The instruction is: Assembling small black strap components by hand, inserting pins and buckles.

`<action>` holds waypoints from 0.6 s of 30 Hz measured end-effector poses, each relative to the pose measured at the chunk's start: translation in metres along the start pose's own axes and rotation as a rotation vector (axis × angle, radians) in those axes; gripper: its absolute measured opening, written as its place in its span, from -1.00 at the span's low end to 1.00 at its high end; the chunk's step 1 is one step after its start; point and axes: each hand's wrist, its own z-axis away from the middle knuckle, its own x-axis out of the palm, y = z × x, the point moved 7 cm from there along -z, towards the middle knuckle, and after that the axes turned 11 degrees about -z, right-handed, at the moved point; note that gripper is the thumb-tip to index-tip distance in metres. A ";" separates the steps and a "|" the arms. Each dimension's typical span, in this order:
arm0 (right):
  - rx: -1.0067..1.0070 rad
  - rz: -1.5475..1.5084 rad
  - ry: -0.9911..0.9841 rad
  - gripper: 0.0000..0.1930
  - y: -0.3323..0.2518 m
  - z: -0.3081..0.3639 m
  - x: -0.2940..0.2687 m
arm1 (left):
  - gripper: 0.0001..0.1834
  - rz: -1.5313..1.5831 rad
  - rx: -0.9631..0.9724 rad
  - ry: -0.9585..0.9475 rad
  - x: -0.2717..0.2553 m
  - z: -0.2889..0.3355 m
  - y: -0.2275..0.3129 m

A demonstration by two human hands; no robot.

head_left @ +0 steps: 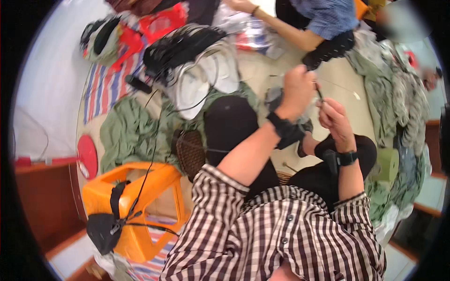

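Observation:
Both of my hands are raised close together over my lap, a little right of the middle. My left hand (298, 93) is closed, its fingers curled and slightly blurred. A thin dark strip (319, 90) runs from its fingertips down to my right hand (335, 117), which pinches the lower end between thumb and fingers. What kind of thing the strip is cannot be made out. Beneath my left wrist, grey and dark cloth (274, 98) hangs or lies near my legs. Each wrist wears a dark band.
At the left lies an orange plastic stool (154, 171) with a black pouch (104, 232) and cables. Green cloth (126, 131), white padded pieces (190, 89) and a black bag (180, 49) cover the floor ahead. A co-worker's arm (286, 28) reaches in at the top. Fabric (375, 89) piles up right.

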 end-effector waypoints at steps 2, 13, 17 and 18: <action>-0.023 0.054 0.005 -0.80 -0.010 0.004 -0.009 | -0.85 0.139 -0.110 -0.130 0.012 -0.003 -0.001; 0.033 0.230 0.074 -0.81 0.004 0.019 -0.051 | -0.79 -0.206 -0.333 -0.374 0.036 0.006 -0.031; -0.061 0.288 0.040 -0.82 -0.004 0.012 -0.048 | -0.76 -0.254 -0.259 -0.388 0.030 -0.001 -0.032; -0.030 0.269 0.039 -0.83 -0.003 0.010 -0.050 | -0.76 -0.261 -0.244 -0.386 0.031 -0.001 -0.029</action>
